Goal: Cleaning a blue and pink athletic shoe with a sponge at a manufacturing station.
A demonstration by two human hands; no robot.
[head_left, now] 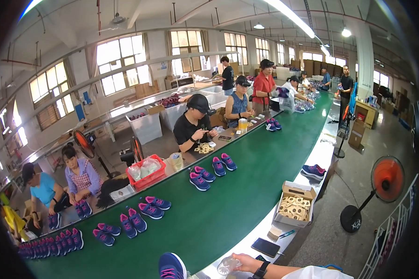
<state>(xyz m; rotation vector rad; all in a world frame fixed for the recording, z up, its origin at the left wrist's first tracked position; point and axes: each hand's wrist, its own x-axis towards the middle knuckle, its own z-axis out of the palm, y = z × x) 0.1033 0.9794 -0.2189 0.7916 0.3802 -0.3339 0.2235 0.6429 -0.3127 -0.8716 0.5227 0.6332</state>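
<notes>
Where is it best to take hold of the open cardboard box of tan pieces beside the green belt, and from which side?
Probably grip the cardboard box by its two side walls, coming from above: the flaps stand open, its top is unobstructed, and tan pieces fill the inside.

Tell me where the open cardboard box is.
The open cardboard box sits on the pale ledge right of the green belt, beyond the dark phone.

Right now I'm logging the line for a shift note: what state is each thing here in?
Cardboard box: open, filled with tan pieces.
Phone: lying flat, screen dark.
Red basket: holding clear bags.
Right hand: touching a clear plastic piece.
Blue shoe: on belt edge.
</notes>
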